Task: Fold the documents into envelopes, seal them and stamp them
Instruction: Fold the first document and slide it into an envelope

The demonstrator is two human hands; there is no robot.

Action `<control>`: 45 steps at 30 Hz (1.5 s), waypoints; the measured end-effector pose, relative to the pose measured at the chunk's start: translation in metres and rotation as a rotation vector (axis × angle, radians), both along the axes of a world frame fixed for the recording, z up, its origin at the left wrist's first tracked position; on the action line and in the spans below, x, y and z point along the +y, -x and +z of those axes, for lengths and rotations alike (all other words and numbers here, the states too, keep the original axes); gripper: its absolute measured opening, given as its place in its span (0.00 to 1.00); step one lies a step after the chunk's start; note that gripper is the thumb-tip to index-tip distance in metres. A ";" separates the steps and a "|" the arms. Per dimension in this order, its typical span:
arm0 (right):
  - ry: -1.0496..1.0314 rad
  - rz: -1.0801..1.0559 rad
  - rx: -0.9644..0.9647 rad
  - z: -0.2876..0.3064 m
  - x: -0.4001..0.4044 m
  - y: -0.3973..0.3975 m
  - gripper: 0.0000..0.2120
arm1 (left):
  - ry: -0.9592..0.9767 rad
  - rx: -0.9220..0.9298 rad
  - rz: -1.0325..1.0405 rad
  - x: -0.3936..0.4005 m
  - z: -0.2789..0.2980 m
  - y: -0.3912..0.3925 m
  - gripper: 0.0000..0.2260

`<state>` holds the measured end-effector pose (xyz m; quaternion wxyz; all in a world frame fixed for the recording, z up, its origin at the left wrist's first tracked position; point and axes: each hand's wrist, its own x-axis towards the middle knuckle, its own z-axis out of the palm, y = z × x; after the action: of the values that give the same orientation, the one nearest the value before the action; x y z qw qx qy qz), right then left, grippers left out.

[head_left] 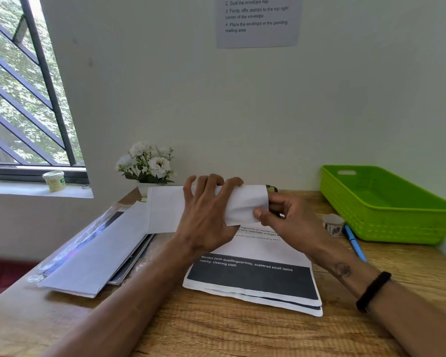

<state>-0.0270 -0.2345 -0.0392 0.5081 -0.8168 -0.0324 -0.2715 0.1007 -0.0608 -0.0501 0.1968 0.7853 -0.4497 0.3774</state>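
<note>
Hands meet over the desk: left hand (206, 215) curls its fingers round a white envelope (170, 210). Right hand (289, 220) pinches the envelope's end, above printed documents (252, 276).

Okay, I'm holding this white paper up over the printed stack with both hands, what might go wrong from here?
1. The left hand and right hand grip the white paper in the air, so it may crease or bend unevenly.
2. The tape roll and blue pen lie close by the right forearm; a sweep could knock them.
3. The printed stack has uneven edges, so sheets may slide.
</note>
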 end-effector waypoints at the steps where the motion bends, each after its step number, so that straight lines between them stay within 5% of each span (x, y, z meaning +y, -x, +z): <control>1: -0.035 -0.013 -0.008 -0.001 -0.003 -0.002 0.12 | 0.004 -0.010 -0.001 -0.001 0.000 0.001 0.35; 7: -0.269 -0.090 -0.061 -0.006 -0.019 -0.010 0.14 | -0.050 0.055 -0.059 0.000 0.004 0.006 0.44; 12: -0.482 -0.100 -0.124 0.005 -0.031 -0.009 0.14 | 0.102 0.221 -0.129 0.006 0.027 0.018 0.27; 17: -0.610 -0.136 -0.147 0.008 -0.045 -0.012 0.13 | 0.254 0.895 -0.297 0.016 0.047 0.017 0.13; 25: -0.544 -0.186 -0.122 -0.003 -0.044 -0.012 0.15 | 0.268 1.718 -0.509 0.002 0.028 0.032 0.10; 31: -0.583 -0.238 -0.035 -0.009 -0.036 -0.014 0.23 | 0.350 1.797 -0.612 -0.008 0.018 0.032 0.18; 36: -0.681 -0.188 0.107 -0.012 -0.036 -0.016 0.20 | 0.290 1.772 -0.617 -0.010 0.012 0.032 0.23; 45: -0.571 0.005 0.183 -0.011 -0.025 -0.011 0.20 | 0.487 1.476 -0.481 -0.010 0.006 0.016 0.07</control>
<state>-0.0156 -0.2596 -0.0505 0.7187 -0.6618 0.0893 -0.1935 0.0849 -0.0711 -0.0442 0.6836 0.6488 -0.2658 -0.2027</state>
